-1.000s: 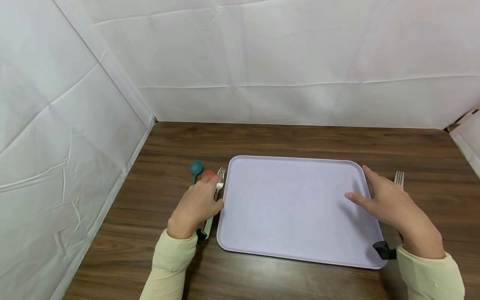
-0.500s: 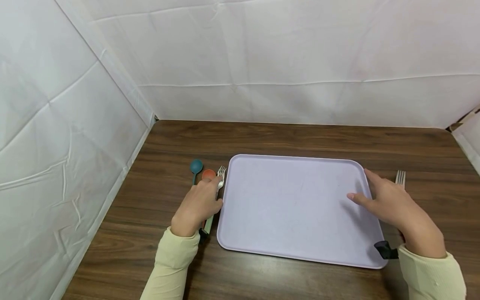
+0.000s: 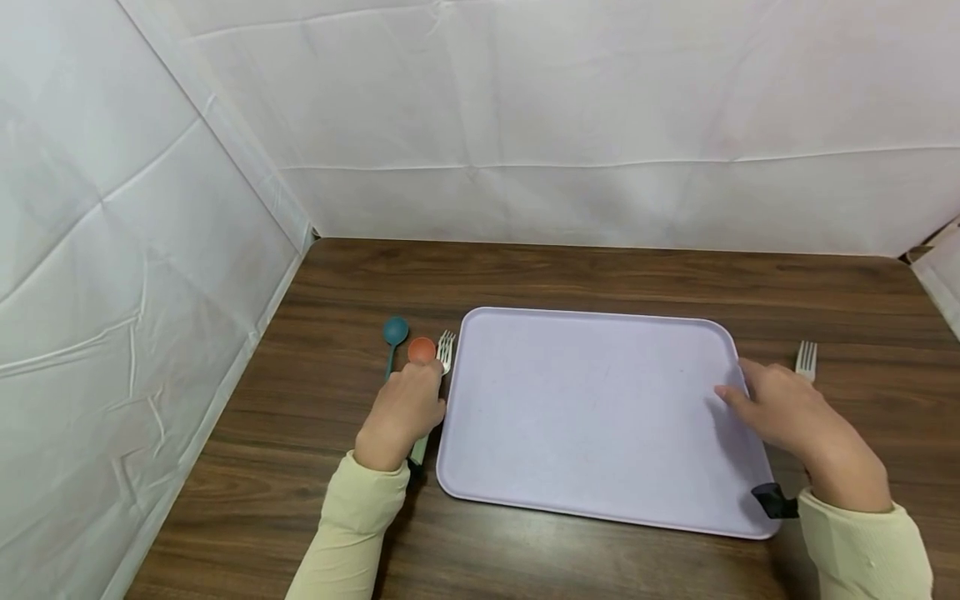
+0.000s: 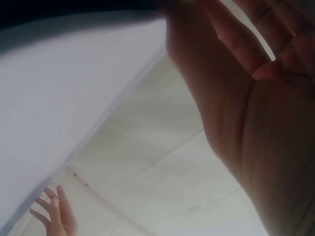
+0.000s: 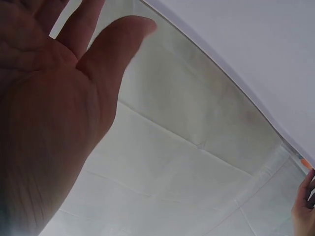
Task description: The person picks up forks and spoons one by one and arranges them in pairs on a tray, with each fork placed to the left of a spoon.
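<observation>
A pale lilac rectangular tray (image 3: pixel 592 417) lies flat on the table in the head view. My left hand (image 3: pixel 402 408) is at its left edge, fingers bent down over cutlery and thumb right at the rim. Partly hidden under this hand are a fork (image 3: pixel 446 346), an orange spoon (image 3: pixel 422 350) and a pale green handle (image 3: pixel 418 452). A teal spoon (image 3: pixel 395 331) lies just left of them. My right hand (image 3: pixel 806 417) hovers at the tray's right edge, thumb apart from the fingers over the tray. Another fork (image 3: pixel 806 360) shows beyond that hand, its handle hidden.
The dark wooden table (image 3: pixel 555 279) meets a white cloth wall (image 3: pixel 570 125) at the back. A second cloth wall (image 3: pixel 135 275) runs along the left. A black wrist mount (image 3: pixel 774 502) on the right arm overlaps the tray's near right corner.
The left hand has shifted slightly right and its fingers have bent further down, showing more of the orange spoon. The right hand has moved slightly right and lower. The tray stays in place.
</observation>
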`<state>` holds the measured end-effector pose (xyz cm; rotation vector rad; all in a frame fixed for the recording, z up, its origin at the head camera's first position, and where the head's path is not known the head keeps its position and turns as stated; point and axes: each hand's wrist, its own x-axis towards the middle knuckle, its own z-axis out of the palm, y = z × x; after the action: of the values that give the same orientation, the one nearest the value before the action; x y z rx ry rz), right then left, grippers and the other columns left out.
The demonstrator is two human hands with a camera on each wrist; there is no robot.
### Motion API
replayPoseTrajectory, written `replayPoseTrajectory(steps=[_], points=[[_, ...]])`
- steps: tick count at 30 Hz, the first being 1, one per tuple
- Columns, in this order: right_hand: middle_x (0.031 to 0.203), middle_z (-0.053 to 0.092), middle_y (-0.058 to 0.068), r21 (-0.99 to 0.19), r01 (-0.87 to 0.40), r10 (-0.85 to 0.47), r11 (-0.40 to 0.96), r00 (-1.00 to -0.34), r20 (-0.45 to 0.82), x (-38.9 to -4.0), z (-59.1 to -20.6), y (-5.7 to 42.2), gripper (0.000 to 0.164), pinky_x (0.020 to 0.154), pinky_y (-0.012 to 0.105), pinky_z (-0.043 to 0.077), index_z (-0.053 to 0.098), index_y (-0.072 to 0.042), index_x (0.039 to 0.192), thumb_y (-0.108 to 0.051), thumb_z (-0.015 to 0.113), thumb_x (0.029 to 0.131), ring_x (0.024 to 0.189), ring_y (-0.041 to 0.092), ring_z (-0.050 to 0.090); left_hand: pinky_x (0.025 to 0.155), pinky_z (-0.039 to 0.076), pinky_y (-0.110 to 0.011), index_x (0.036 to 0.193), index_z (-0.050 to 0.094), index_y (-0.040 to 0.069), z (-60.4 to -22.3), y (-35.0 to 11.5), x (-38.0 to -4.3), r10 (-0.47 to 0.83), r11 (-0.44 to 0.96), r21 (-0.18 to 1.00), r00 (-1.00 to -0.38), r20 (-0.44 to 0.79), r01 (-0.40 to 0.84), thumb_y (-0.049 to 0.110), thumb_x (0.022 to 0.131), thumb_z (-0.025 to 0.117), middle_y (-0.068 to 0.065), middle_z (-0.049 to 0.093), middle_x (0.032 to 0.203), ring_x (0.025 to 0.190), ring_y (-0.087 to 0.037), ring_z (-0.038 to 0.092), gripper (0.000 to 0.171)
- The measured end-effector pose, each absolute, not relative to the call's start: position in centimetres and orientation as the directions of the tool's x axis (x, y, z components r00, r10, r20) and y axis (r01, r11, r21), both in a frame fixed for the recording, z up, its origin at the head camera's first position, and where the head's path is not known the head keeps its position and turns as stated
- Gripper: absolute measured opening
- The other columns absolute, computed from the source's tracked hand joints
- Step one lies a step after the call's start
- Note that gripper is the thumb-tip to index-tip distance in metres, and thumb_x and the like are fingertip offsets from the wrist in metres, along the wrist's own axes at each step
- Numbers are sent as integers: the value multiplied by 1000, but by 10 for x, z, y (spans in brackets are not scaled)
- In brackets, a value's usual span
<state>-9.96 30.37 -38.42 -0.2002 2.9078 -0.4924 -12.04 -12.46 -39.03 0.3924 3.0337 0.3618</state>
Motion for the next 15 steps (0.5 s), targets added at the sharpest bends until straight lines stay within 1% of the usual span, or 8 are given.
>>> replayPoseTrajectory(steps=[2, 4, 6, 8, 10, 13, 14, 15], points=[[79, 57, 24, -332, -116, -170, 936, -976, -138, -99, -386, 305, 38, 59, 47, 43, 55, 12, 102, -24, 57, 91, 73, 37, 55, 45, 43, -43, 74, 53, 3, -391, -125, -120, 256, 941, 233, -966, -24, 244, -2, 71, 59, -12, 51, 64, 57, -36, 58, 9], [69, 54, 12, -328, -120, -172, 937, -976, -134, -99, -387, 306, 26, 53, 42, 39, 55, 7, 90, -19, 58, 89, 64, 28, 50, 45, 43, -43, 74, 53, 3, -392, -125, -120, 255, 942, 233, -967, -21, 243, -4, 70, 58, -13, 52, 65, 58, -36, 58, 10], [67, 53, 10, -323, -116, -168, 939, -976, -139, -98, -388, 306, 21, 53, 41, 39, 54, 6, 85, -15, 59, 87, 62, 26, 50, 45, 43, -43, 74, 52, 3, -392, -125, -120, 254, 941, 235, -967, -23, 242, -6, 70, 57, -13, 53, 65, 58, -35, 58, 11], [67, 53, 11, -324, -100, -161, 941, -973, -166, -98, -389, 308, 21, 53, 41, 40, 55, 8, 87, -12, 60, 85, 61, 26, 50, 45, 43, -42, 75, 52, 3, -392, -125, -119, 253, 941, 237, -967, -27, 240, -8, 70, 57, -14, 54, 65, 59, -35, 58, 13], [66, 52, 10, -318, -86, -152, 944, -970, -190, -98, -390, 309, 18, 52, 39, 39, 54, 6, 83, -11, 61, 84, 60, 25, 49, 45, 43, -42, 75, 51, 3, -392, -125, -118, 255, 940, 239, -966, -29, 241, -8, 69, 57, -14, 54, 65, 58, -35, 58, 14], [63, 48, 7, -309, -79, -147, 948, -968, -204, -99, -391, 310, 15, 49, 36, 36, 50, 0, 75, -8, 61, 81, 57, 23, 46, 45, 43, -42, 76, 51, 3, -392, -125, -118, 260, 939, 240, -965, -22, 248, -9, 68, 58, -15, 54, 65, 58, -35, 58, 15], [62, 47, 6, -305, -75, -143, 949, -968, -208, -99, -391, 310, 14, 48, 34, 34, 50, -2, 75, -8, 60, 81, 56, 22, 45, 45, 43, -42, 76, 51, 3, -392, -125, -118, 262, 938, 240, -965, -22, 249, -9, 68, 58, -15, 54, 65, 58, -35, 58, 15], [62, 46, 6, -304, -75, -143, 950, -967, -210, -99, -391, 311, 10, 48, 34, 34, 52, 1, 79, -6, 60, 79, 57, 23, 45, 45, 43, -42, 76, 51, 3, -393, -125, -118, 263, 938, 241, -964, -22, 250, -9, 68, 57, -15, 54, 64, 58, -35, 58, 16]])
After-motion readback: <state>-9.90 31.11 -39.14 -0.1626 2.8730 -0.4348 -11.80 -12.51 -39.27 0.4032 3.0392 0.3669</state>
